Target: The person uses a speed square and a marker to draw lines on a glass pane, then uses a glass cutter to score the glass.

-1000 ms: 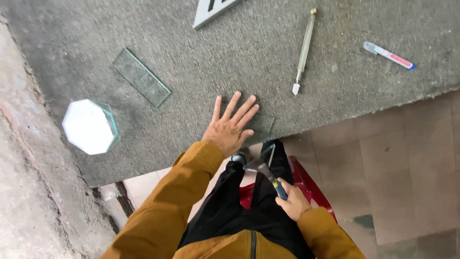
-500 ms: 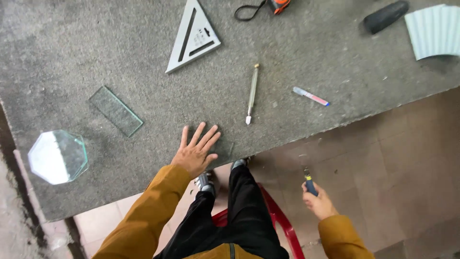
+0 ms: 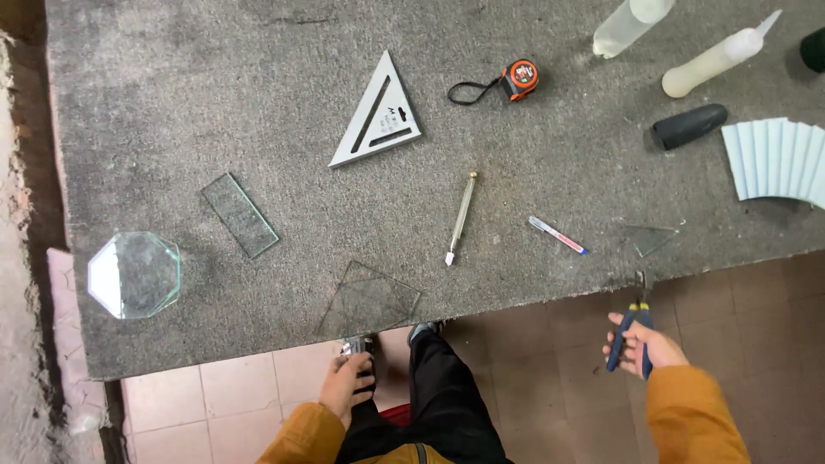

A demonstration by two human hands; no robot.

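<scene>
Pliers [image 3: 632, 331] in right hand [image 3: 644, 344], grey carpeted bench [image 3: 172, 103], tiled floor [image 3: 533, 387]

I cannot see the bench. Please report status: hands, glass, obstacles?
Right hand grips blue-handled pliers off the table edge. Left hand below square glass pane, not touching. Glass cutter lies beside.

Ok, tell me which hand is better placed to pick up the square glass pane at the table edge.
Left. The left hand sits just below the square glass pane, empty as far as shows. The right hand is off to the side, holding blue-handled pliers.
</scene>
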